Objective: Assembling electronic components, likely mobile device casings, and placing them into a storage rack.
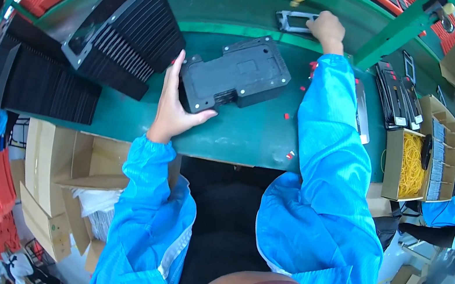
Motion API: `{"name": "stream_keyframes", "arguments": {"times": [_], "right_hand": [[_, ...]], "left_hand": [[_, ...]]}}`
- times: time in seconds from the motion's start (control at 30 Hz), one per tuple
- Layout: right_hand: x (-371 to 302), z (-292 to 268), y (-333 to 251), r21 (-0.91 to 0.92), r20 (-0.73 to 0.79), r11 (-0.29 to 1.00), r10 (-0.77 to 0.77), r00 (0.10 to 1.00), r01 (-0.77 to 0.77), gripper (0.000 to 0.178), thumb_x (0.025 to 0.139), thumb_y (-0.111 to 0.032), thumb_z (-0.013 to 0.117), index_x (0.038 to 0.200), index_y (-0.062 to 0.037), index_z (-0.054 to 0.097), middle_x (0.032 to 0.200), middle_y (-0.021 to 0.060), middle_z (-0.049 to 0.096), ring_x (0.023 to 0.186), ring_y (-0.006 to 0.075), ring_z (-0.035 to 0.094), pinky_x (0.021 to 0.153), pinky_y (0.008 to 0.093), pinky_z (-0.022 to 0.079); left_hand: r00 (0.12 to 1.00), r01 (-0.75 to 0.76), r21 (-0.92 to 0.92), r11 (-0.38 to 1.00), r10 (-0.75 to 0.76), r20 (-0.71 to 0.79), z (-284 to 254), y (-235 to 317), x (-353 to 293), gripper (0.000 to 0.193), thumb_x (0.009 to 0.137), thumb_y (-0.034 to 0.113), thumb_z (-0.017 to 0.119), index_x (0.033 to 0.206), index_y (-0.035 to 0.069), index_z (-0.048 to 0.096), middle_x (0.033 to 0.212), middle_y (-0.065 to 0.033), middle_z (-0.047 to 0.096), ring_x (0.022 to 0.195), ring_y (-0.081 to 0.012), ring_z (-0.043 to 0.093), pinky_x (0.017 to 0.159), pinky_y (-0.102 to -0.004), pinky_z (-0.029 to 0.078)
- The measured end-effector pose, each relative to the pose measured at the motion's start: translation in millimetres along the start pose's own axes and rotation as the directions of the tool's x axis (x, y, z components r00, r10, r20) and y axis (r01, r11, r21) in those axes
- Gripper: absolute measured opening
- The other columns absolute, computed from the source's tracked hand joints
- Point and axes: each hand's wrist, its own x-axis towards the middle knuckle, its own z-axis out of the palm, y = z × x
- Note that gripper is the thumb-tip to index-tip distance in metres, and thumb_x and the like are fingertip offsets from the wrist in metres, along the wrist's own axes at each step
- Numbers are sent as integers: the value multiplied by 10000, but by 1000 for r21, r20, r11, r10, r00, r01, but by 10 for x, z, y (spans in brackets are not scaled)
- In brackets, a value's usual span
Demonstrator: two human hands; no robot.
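A dark grey, block-like fixture (pixel 240 73) with a stepped outline and small screws lies tilted on the green bench. My left hand (pixel 173 98) grips its left end, the thumb along the near edge and the fingers on the far side. Stretched out to the far ledge, my right hand (pixel 328 30) has its fingers bent over the right end of a thin grey rectangular frame (pixel 292 21). The fingertips of that hand are partly hidden. Small red bits (pixel 286 116) are scattered on the bench between my arms.
Tall stacks of black trays (pixel 129 30) stand at the left. To the right are flat black frames (pixel 396 96) and a cardboard box of yellow bands (pixel 412 164). A green post (pixel 393 34) rises beyond my right arm. Open cartons (pixel 53 169) sit below the bench.
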Motion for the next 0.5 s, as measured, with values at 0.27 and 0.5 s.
{"name": "stream_keyframes", "arguments": {"times": [0.27,0.5], "right_hand": [[-835,-1163,-653,468,233,846,-397,888,256,278,783,-257,750,911,-12,781,844,194,751,817,347,743,783,422,585],[-1760,-1279,-1129,219,122,815,-568,814,536,215,819,-198,759,841,15,767,776,216,730,737,361,722,715,432,572]], "left_hand": [[998,-45,-88,995,41,-48,1,-54,13,1331,589,288,988,1640,68,202,1481,-188,420,1345,-350,509,1106,-464,458],[999,-43,-32,999,42,-34,-32,7,-14,1318,619,356,971,1641,95,181,1547,-213,383,1391,-366,481,1151,-472,410]]}}
